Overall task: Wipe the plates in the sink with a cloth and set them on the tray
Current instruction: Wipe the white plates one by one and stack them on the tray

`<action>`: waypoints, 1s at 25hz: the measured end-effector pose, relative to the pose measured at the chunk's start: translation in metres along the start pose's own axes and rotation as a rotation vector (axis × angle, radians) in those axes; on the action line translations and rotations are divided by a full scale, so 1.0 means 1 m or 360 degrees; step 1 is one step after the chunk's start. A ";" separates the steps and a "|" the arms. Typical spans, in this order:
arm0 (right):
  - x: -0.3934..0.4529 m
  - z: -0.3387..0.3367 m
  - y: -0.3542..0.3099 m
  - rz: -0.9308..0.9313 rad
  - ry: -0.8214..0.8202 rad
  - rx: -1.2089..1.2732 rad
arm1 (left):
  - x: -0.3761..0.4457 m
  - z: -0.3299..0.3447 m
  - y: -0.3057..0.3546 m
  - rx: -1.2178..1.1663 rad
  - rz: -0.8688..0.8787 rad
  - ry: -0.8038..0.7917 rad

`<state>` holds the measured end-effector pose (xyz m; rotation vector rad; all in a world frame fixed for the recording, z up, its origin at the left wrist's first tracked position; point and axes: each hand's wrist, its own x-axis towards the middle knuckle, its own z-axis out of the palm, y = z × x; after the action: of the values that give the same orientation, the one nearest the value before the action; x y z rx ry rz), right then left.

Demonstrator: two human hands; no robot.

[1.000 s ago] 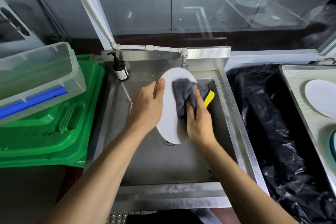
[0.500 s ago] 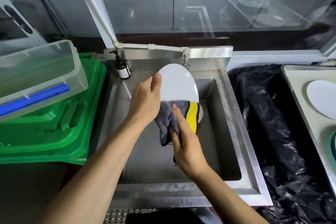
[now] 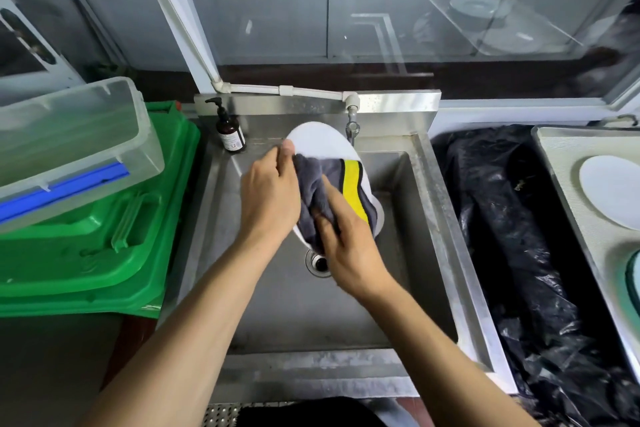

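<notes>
Got the round white plate (image 3: 320,142) tilted up over the steel sink (image 3: 433,218), left hand (image 3: 270,194) grip pinching its rim, right hand (image 3: 349,243) holding the soft grey-and-yellow cloth (image 3: 332,184) against it; looks stiff, breakable, probably slick, so I'd stay on the edge.

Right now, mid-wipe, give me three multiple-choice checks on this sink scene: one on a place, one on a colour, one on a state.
1. Where is the soap bottle?
A. back left corner of the sink
B. on the tray
C. in the green bin

2. What colour is the stripe on the grey cloth?
A. red
B. yellow
C. blue

3. How is the plate being wiped?
A. flat on the drain
B. on the tray
C. held up over the basin

Answers: 1 A, it stands by the back wall. 2 B, a yellow band shows. 3 C, the left hand grips its edge while the right hand presses the cloth.
</notes>
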<state>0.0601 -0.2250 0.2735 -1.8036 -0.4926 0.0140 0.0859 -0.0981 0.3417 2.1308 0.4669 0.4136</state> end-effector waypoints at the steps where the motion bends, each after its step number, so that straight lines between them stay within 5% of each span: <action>1: -0.013 0.002 0.001 0.0032 -0.0071 -0.0025 | 0.004 -0.002 -0.002 0.0001 0.0001 0.0008; 6: -0.051 0.005 0.008 0.0036 -0.0153 -0.0139 | 0.007 -0.005 -0.011 0.0070 -0.0041 -0.0057; 15: -0.034 0.006 0.014 -0.0322 0.0527 -0.0676 | 0.003 -0.003 0.003 -0.0045 -0.0286 -0.0070; 20: -0.026 -0.011 0.002 0.0368 0.0598 0.0034 | 0.006 0.009 -0.014 -0.0613 -0.0518 -0.0363; 25: -0.028 -0.033 0.012 0.0696 0.0694 0.0725 | 0.002 0.014 -0.056 -0.0005 -0.0291 -0.0385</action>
<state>0.0468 -0.2672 0.2652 -1.3770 0.2098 0.0311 0.0845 -0.0768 0.2877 2.0798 0.5141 0.0514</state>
